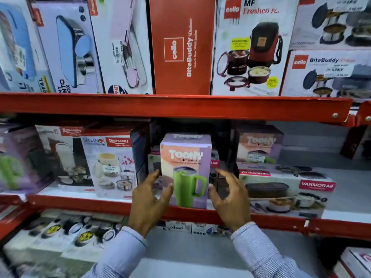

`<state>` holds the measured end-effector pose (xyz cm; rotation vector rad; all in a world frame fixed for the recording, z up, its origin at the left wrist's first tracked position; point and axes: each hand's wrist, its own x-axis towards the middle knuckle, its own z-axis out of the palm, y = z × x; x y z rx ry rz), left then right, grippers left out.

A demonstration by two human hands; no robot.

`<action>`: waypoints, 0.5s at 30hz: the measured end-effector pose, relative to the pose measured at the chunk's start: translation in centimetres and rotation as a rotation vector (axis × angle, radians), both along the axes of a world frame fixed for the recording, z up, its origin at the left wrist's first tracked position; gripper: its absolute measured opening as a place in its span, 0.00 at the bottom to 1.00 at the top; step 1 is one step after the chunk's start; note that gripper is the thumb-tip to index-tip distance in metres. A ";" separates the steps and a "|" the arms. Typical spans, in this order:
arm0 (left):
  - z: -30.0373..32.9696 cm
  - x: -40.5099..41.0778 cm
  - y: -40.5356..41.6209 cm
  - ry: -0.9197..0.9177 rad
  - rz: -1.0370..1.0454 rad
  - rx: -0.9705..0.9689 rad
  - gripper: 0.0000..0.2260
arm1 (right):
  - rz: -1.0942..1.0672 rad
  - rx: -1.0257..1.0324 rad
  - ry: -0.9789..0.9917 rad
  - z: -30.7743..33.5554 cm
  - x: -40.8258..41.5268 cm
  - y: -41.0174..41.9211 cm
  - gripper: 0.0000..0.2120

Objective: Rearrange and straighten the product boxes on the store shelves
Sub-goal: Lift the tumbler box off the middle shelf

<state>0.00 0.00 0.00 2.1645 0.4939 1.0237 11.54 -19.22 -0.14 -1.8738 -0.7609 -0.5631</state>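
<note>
Tumbler box (185, 169) sits upright at the middle shelf's (100, 203) near edge; our left hand (149, 199) and right hand (230, 197) flank it, spread. We'd squeeze evenly and square it up.

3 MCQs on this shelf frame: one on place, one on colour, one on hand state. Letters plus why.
1. Where does the Toony tumbler box stand?
A. top shelf
B. middle shelf, at its front edge
C. bottom shelf

2. What colour is the mug printed on it?
A. green
B. red
C. blue

3. How are the left hand and right hand placed?
A. both closed on the box
B. open, one on each side of the box
C. only one in view

Key:
1 B: it stands upright on the middle shelf, below the orange cello BiteBuddy box.
2 A: the printed mug is bright green.
3 B: fingers are spread on both sides with no firm grip; the left fingertips are at the box face.
</note>
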 end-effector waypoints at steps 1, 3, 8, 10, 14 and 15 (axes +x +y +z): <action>-0.3 0.6 0.3 0.016 -0.020 -0.075 0.25 | 0.010 0.009 0.098 -0.3 0.4 0.4 0.22; -0.8 1.3 0.4 0.063 -0.083 -0.143 0.18 | 0.089 -0.027 0.249 -0.3 0.7 0.9 0.27; -1.3 1.8 0.0 0.003 -0.126 -0.168 0.19 | 0.190 0.017 0.332 -0.6 1.1 1.1 0.26; -1.5 1.3 -0.4 -0.048 -0.135 -0.160 0.24 | 0.222 0.074 0.315 -0.8 0.6 0.5 0.25; -1.0 -1.4 -2.5 -0.226 -0.208 -0.167 0.26 | 0.311 0.252 0.272 -0.7 -2.0 -1.8 0.27; -0.9 -2.1 -3.0 -0.268 -0.222 -0.142 0.26 | 0.303 0.254 0.212 -0.7 -2.6 -2.7 0.27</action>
